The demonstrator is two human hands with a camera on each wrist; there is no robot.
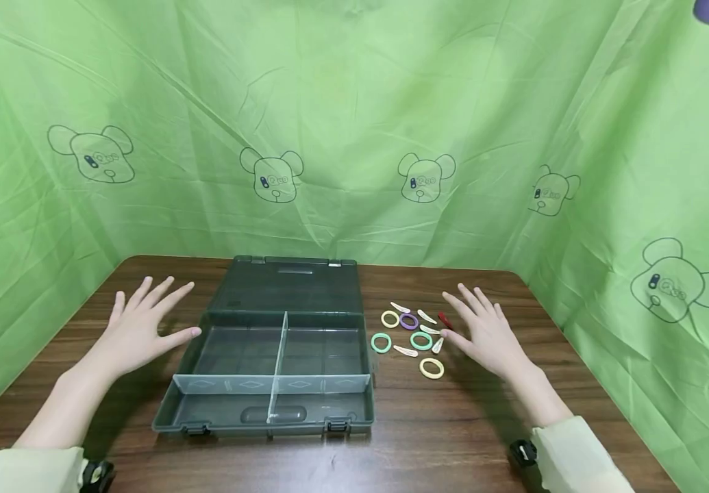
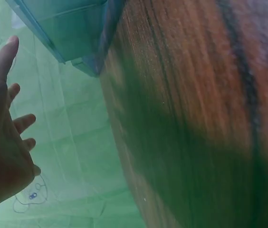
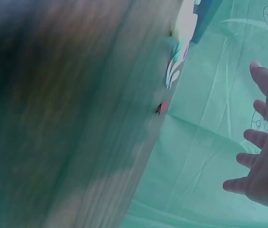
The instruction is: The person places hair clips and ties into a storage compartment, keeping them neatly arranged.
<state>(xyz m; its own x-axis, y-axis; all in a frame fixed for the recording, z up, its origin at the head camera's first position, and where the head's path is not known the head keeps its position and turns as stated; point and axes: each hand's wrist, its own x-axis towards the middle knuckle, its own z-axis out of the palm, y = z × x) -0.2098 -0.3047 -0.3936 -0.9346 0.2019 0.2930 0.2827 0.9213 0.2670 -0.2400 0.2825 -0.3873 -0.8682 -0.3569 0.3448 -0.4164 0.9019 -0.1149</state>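
Hands flank an open grey organizer box (image 1: 274,356) on the wooden tabletop (image 1: 453,424): left hand (image 1: 138,332) and right hand (image 1: 483,332) hover with fingers spread, hair rings (image 1: 416,339) and clips just beside the right. Left wrist view: spread fingers (image 2: 3,57), box corner near. Right wrist view: splayed fingers (image 3: 267,80), blurred clips.

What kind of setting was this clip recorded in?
Probably a staged recording booth, not a lived-in room: a green cloth backdrop printed with cartoon bears closes in a brown wooden table, which carries only an open grey organiser box and some hair rings and clips.
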